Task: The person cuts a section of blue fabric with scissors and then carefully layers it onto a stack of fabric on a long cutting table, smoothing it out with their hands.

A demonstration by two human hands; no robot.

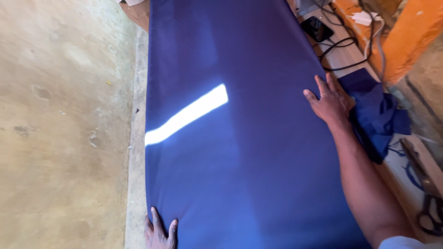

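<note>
A big sheet of dark blue cloth (pixel 240 138) lies flat along the counter (pixel 136 138) and runs from 6 o'clock up to 12 o'clock. A bright stripe of sunlight (pixel 187 114) crosses it near the middle. The person's left hand (pixel 159 230) is at 7 o'clock, on the near left edge of the cloth, with fingers spread and flat; its grip is wide and holds nothing. The right hand (pixel 330 102) is at 3 o'clock, pressed flat on the right edge of the cloth, and its grip is wide too, only pushing down. Just beside that hand, at 3 o'clock, sits a crumpled pile of the same blue cloth (pixel 378 115). A pair of black scissors (pixel 427 193) lies at 4 o'clock, well apart from both hands. A dark phone (pixel 317 28) and some black cables (pixel 339 46) rest at 1 o'clock. It looks like the person is smoothing the cloth flat and lining up its edges. The next move likely calls for flat palms sliding gently outward, so no wrinkles are left.
</note>
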